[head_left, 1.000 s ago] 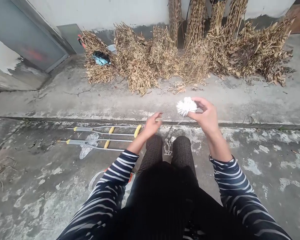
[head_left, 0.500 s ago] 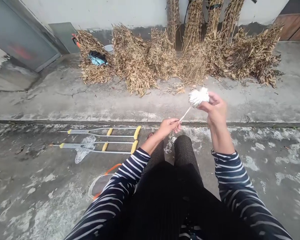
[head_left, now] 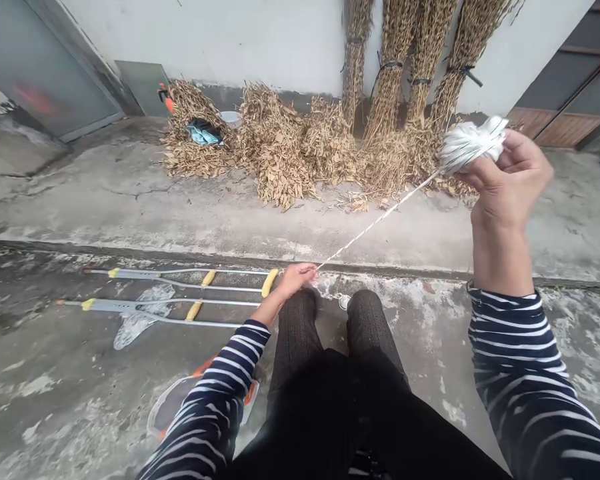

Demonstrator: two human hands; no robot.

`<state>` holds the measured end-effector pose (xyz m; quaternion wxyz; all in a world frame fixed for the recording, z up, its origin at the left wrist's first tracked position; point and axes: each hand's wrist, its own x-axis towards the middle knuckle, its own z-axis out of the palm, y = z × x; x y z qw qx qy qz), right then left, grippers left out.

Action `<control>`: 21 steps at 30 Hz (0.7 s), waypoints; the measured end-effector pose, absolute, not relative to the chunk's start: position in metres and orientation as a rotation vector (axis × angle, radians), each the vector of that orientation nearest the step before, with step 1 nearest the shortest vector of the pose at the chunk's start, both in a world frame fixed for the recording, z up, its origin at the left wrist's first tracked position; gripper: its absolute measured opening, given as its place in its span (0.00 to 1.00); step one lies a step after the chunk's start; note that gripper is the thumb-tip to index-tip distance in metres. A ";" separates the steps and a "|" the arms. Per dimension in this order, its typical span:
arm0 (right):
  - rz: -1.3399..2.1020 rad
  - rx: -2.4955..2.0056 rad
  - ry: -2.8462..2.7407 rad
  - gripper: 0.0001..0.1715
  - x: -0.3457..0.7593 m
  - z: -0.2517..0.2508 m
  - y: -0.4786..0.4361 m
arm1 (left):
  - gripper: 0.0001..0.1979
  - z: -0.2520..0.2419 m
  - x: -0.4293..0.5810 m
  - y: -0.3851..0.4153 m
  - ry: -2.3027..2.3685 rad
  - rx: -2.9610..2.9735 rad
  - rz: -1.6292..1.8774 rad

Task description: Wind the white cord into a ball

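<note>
Far left, grey door (head_left: 40, 67) set in a white wall (head_left: 240, 47). Near left, two crutches (head_left: 170, 293) with yellow grips lie side by side on cracked concrete (head_left: 55, 393), a clear plastic bag (head_left: 140, 327) partly under them. Orange-rimmed hoop (head_left: 180, 407) just below, beneath the left sleeve (head_left: 225, 380). Far middle, dried stalks (head_left: 275, 147) heaped along the wall base and tied in upright bundles, blue cloth (head_left: 203, 132) among them at left. Left hand (head_left: 293, 280) low, just beyond the left knee (head_left: 300, 320), fingers (head_left: 305, 270) closed on white twine (head_left: 380, 220). Twine runs straight up and right to a twine ball (head_left: 473, 143), held high, well clear of the ground. Right hand (head_left: 510, 180) grips the ball, fingers (head_left: 523, 157) curled round it. Far right, wooden panel (head_left: 565, 130)
</note>
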<state>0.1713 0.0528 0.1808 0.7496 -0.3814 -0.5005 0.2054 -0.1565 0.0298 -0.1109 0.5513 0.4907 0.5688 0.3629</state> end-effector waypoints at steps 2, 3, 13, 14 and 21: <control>0.391 -0.822 -1.137 0.18 0.167 0.198 0.046 | 0.10 -0.116 -0.158 0.041 1.470 1.152 0.855; 0.365 -0.825 -1.171 0.18 0.164 0.204 0.042 | 0.08 -0.117 -0.159 0.047 1.518 1.153 0.863; 0.846 -1.035 -1.398 0.25 0.111 0.121 0.049 | 0.24 -0.048 -0.091 0.083 1.169 1.403 1.236; 0.888 -1.046 -1.382 0.24 0.108 0.111 0.052 | 0.25 -0.037 -0.077 0.083 1.028 1.395 1.275; 0.893 -1.034 -1.389 0.25 0.111 0.095 0.065 | 0.17 -0.017 -0.022 0.063 0.857 1.211 1.265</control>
